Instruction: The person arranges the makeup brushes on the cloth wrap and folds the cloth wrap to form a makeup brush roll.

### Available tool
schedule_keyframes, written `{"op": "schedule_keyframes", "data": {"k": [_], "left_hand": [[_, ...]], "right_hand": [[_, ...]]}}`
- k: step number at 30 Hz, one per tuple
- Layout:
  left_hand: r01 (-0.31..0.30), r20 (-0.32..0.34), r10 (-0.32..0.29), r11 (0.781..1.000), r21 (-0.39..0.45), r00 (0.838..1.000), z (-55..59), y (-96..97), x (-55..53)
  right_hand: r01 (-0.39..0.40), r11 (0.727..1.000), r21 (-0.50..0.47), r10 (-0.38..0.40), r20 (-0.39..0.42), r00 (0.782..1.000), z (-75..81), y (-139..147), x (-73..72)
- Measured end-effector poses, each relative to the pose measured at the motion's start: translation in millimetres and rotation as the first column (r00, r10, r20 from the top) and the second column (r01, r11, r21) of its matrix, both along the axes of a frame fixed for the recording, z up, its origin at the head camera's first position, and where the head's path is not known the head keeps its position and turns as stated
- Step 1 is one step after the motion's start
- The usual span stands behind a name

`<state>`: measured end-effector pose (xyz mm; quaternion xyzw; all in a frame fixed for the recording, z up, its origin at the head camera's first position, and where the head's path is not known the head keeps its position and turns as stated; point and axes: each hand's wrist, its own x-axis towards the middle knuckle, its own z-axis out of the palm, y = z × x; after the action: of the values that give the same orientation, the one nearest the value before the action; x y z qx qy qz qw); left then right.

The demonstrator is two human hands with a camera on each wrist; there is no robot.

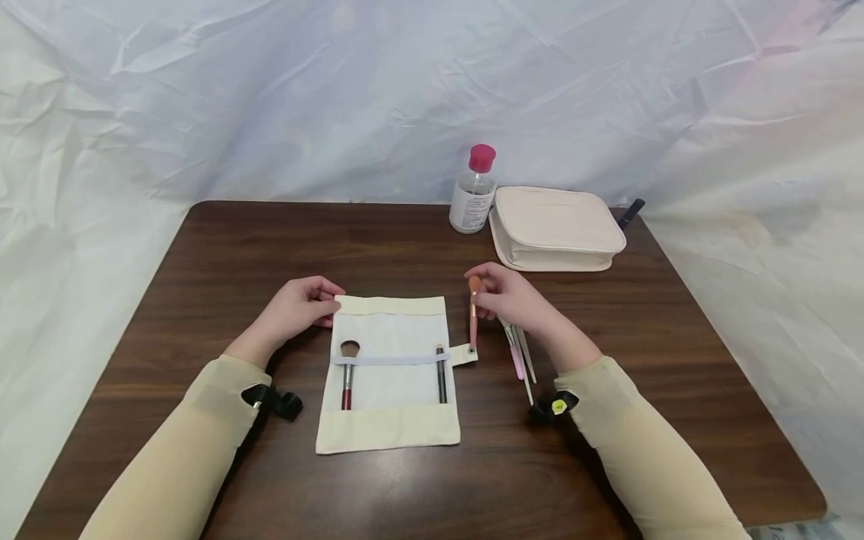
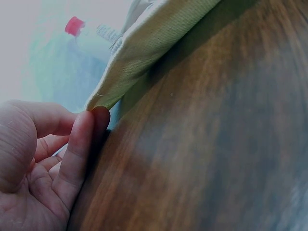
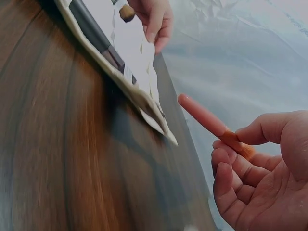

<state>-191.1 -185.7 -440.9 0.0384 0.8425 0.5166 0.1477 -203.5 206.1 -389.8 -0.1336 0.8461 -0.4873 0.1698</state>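
Observation:
A cream fabric brush roll (image 1: 388,429) lies unfolded in the middle of the table. My left hand (image 1: 295,309) pinches its far left corner between thumb and fingers, as the left wrist view shows close up. In my right hand (image 1: 508,294) is a makeup brush with a pink handle (image 3: 204,115), gripped near its orange bristles, just right of the roll by the snap tab (image 1: 464,354). Two brushes sit in the roll under a pale elastic band (image 1: 391,361): a dark red-handled brush (image 1: 347,382) at left and a slim black brush (image 1: 442,379) at right.
Several loose brushes (image 1: 518,352) lie on the table beneath and beside my right wrist. Behind them stand a cream zip case (image 1: 556,225) and a clear bottle with a red cap (image 1: 472,196). A black stick-like item (image 1: 631,214) pokes out beyond the case.

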Motion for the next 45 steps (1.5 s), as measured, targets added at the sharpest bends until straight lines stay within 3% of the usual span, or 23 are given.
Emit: {"op": "schedule_keyframes", "data": {"k": [26, 45], "left_hand": [[0.004, -0.004, -0.004, 1.000, 0.013, 1.000, 1.0, 3.7, 1.2], [0.001, -0.003, -0.001, 1.000, 0.010, 1.000, 3.0, 5.3, 1.5]], "right_hand": [[-0.066, 0.997, -0.025, 0.067, 0.036, 0.997, -16.5, -60, 1.3], [-0.104, 0.994, -0.035, 0.105, 0.025, 0.994, -20.5, -95, 2.2]]}}
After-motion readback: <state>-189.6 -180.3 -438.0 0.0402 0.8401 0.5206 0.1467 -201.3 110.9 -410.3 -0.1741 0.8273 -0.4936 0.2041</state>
